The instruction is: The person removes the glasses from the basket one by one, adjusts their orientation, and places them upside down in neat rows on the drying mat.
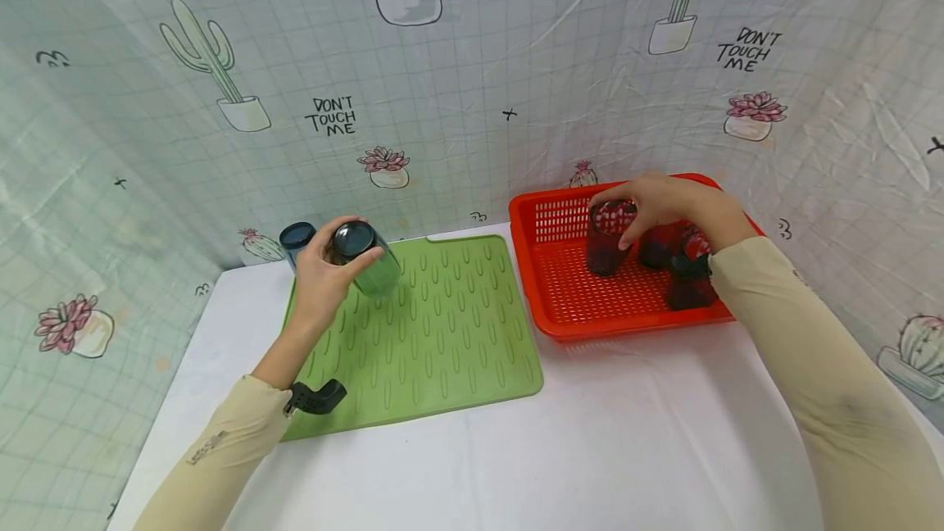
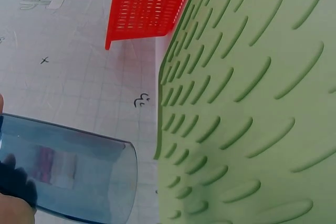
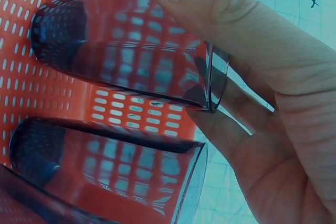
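Note:
My left hand (image 1: 324,273) grips a clear blue drinking glass (image 1: 378,273) near its base, over the back left of a green ridged mat (image 1: 442,334). The glass is tilted, base up, and in the left wrist view its open rim points toward the mat. A second blue glass (image 1: 295,238) stands just behind that hand, partly hidden. In a red plastic basket (image 1: 542,293), my right hand (image 1: 652,201) pinches the rim of another glass (image 3: 131,45) between thumb and fingers. Close beside it in the right wrist view is a further glass (image 3: 126,166), mouth toward the hand.
More glasses (image 1: 689,289) stand in the basket's right part, partly covered by the right wrist. The basket sits right of the mat on a white tabletop (image 1: 516,457). A patterned cloth (image 1: 457,80) hangs behind and at both sides.

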{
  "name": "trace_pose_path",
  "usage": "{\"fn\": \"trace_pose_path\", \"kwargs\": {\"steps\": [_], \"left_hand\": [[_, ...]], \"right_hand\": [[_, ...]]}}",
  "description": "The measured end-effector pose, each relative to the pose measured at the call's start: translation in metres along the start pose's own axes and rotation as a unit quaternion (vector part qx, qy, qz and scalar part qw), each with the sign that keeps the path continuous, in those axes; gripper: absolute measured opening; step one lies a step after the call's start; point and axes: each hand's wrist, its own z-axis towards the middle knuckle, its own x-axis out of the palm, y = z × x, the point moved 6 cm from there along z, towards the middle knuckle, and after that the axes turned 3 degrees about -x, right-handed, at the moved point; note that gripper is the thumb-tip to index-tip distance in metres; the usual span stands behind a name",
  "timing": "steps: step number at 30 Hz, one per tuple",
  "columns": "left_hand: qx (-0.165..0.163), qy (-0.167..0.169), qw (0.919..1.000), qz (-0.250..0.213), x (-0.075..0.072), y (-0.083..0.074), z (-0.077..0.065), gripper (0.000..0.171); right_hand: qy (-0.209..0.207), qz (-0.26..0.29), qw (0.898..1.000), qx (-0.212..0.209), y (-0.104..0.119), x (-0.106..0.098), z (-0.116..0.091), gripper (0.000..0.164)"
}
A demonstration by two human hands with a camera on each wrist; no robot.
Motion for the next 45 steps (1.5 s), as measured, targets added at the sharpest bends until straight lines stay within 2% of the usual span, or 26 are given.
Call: {"fn": "trace_pose_path", "kwargs": {"steps": [9, 16, 19, 25, 29, 37, 40, 45], "left_hand": [[-0.013, -0.008, 0.9992, 0.036, -0.004, 0.01, 0.007, 0.06], [-0.042, -0.015, 0.9988, 0.018, -0.007, 0.018, 0.012, 0.059], [-0.056, -0.016, 0.998, 0.024, -0.008, 0.021, 0.013, 0.058], [-0.053, -0.023, 0.9978, 0.033, -0.011, 0.038, 0.02, 0.059], [-0.058, -0.025, 0.9976, 0.029, -0.01, 0.042, 0.024, 0.061], [-0.08, -0.024, 0.996, 0.032, -0.005, 0.054, 0.033, 0.061], [-0.09, -0.018, 0.9945, 0.05, -0.003, 0.053, 0.034, 0.061], [-0.094, -0.01, 0.9939, 0.058, 0.004, 0.032, 0.03, 0.06]], "right_hand": [[0.008, 0.007, 1.0, 0.005, 0.003, 0.0, 0.0, 0.078], [0.004, 0.007, 1.0, 0.004, 0.002, 0.002, -0.001, 0.078], [0.005, 0.008, 1.0, 0.007, 0.001, 0.003, 0.0, 0.079], [0.006, 0.014, 1.0, 0.012, 0.001, 0.002, -0.001, 0.081], [0.005, 0.019, 1.0, 0.015, 0.0, 0.001, -0.001, 0.08], [0.002, 0.011, 1.0, 0.011, 0.0, 0.002, -0.001, 0.08], [0.002, 0.01, 1.0, 0.015, 0.0, 0.002, -0.001, 0.08], [0.003, 0.011, 1.0, 0.014, -0.002, 0.003, 0.0, 0.08]]}}
